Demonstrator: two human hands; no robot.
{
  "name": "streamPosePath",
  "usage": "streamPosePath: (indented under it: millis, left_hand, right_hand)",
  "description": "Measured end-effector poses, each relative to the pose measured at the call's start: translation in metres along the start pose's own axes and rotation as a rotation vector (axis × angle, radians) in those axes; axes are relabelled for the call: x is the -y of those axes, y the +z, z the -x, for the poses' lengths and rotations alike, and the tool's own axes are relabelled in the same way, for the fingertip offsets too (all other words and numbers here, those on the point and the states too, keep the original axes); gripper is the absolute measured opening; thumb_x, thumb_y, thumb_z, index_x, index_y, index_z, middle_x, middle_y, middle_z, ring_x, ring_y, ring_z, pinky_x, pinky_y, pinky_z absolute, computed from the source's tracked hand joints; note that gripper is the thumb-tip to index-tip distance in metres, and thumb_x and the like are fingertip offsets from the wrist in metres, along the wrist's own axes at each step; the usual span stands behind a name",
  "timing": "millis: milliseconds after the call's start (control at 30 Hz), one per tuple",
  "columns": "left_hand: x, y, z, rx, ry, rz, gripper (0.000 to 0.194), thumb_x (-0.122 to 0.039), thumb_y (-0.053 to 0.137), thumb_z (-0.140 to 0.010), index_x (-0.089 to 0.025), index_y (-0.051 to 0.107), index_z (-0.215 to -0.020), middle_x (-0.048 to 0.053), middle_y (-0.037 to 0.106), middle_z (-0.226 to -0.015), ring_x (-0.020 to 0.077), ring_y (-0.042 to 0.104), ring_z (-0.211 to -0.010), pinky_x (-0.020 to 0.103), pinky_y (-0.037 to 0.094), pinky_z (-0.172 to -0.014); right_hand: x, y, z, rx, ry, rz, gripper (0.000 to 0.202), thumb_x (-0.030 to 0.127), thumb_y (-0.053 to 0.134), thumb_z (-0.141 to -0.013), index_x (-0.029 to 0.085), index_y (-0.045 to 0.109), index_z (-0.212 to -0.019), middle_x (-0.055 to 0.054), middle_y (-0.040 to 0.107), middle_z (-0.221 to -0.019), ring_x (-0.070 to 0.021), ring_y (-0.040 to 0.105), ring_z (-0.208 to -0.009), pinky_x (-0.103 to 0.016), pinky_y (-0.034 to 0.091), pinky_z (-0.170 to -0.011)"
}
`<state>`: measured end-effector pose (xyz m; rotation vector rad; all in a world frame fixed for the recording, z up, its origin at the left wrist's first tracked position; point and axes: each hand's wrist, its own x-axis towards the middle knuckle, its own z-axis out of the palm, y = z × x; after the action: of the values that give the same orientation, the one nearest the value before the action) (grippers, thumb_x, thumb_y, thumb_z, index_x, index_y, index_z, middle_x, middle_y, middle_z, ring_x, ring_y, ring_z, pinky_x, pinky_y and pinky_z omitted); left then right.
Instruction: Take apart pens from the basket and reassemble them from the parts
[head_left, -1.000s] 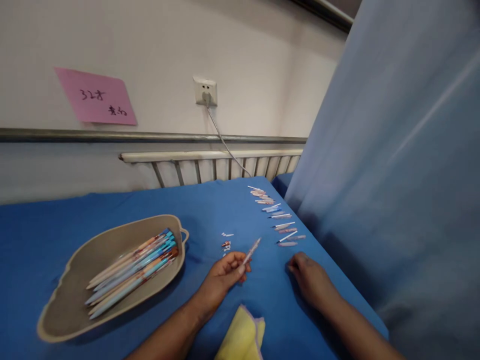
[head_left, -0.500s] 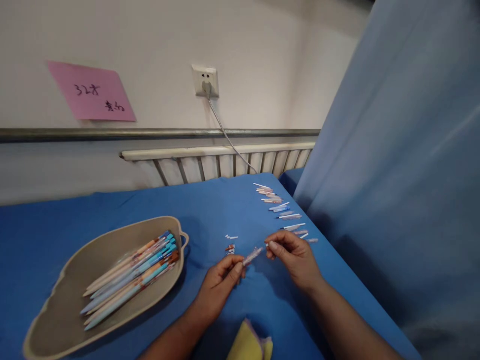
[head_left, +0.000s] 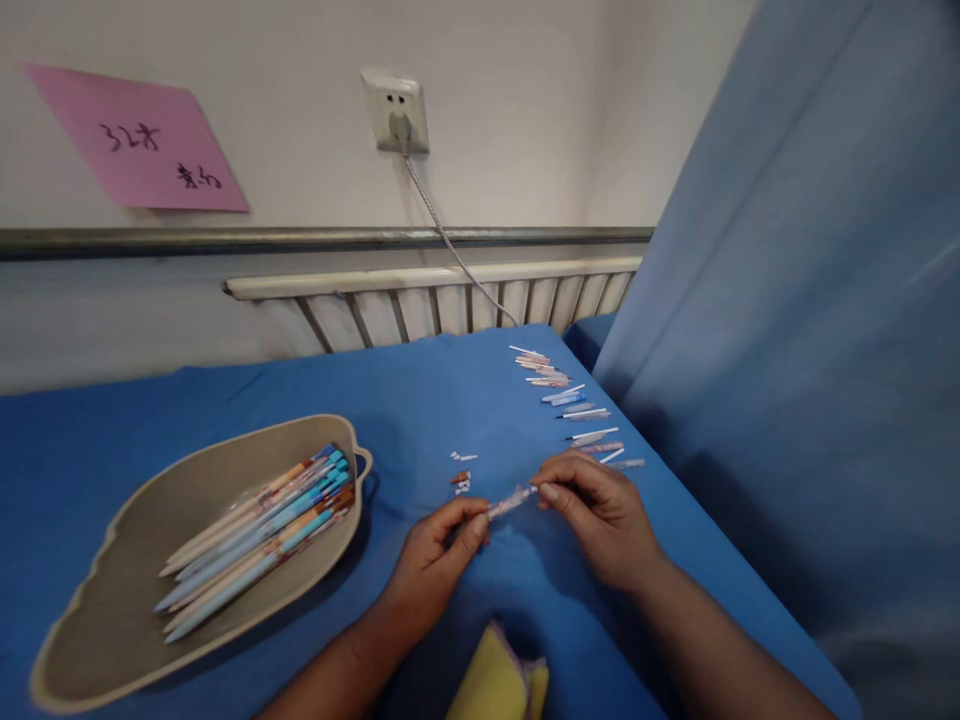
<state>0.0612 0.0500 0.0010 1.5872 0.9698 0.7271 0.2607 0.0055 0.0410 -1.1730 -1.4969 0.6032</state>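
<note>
My left hand (head_left: pixel 444 548) pinches the near end of a clear, pinkish pen barrel (head_left: pixel 511 502) above the blue cloth. At the barrel's other end, my right hand (head_left: pixel 596 510) has its thumb and fingers closed on a small whitish piece, which meets the barrel tip. The fingers partly hide that piece. Just beyond my left hand lie small brown and white parts (head_left: pixel 460 482), with tiny white pieces (head_left: pixel 463 457) behind them. Past my right hand, a row of pen parts and white refills (head_left: pixel 583 413) runs along the table's right side.
A beige tray (head_left: pixel 97 640) at left holds several assembled pens (head_left: pixel 262 545). A yellow cloth (head_left: pixel 495 680) lies at the near edge. Behind the blue-covered table (head_left: pixel 247 390) are a white railing, a wall socket (head_left: pixel 395 113) with a cable, and a pink note (head_left: pixel 142 145). A blue curtain (head_left: pixel 810 280) hangs at right.
The small gap between the piece in my right hand and the barrel has closed; they now meet. The camera view has shifted, so the wall and table appear higher.
</note>
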Motion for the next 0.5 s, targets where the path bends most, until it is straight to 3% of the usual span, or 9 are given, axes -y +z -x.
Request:
streamPosePath:
  millis: [200, 333, 500]
  left_hand:
    - [-0.005, 0.0, 0.001, -0.074, 0.029, -0.09, 0.018, -0.033, 0.058, -0.08, -0.02, 0.068, -0.089, 0.001, 0.064, -0.076, 0.0164, 0.055, -0.071, 0.024, 0.042, -0.068]
    - [-0.011, 0.001, 0.003, -0.088, 0.092, -0.174, 0.016, -0.032, 0.059, -0.081, -0.022, 0.069, -0.088, 0.001, 0.067, -0.08, 0.0177, 0.058, -0.075, 0.025, 0.043, -0.072]
    - [-0.01, 0.002, 0.004, -0.12, 0.104, -0.188, 0.015, -0.03, 0.059, -0.08, -0.022, 0.069, -0.087, 0.001, 0.067, -0.08, 0.0182, 0.059, -0.076, 0.024, 0.043, -0.071]
  right_hand:
    - [-0.002, -0.007, 0.001, 0.087, -0.145, 0.238, 0.018, 0.014, 0.047, -0.087, 0.023, 0.062, -0.093, -0.004, 0.063, -0.085, -0.0166, 0.06, -0.08, -0.029, 0.047, -0.073]
    - [-0.005, -0.008, 0.002, 0.162, -0.167, 0.299, 0.021, 0.012, 0.045, -0.087, 0.022, 0.061, -0.097, -0.006, 0.063, -0.089, -0.017, 0.06, -0.084, -0.029, 0.048, -0.074]
    - [-0.004, -0.008, 0.001, 0.059, -0.114, 0.27, 0.014, 0.016, 0.047, -0.088, 0.022, 0.06, -0.09, -0.004, 0.063, -0.083, -0.0168, 0.059, -0.078, -0.029, 0.046, -0.071]
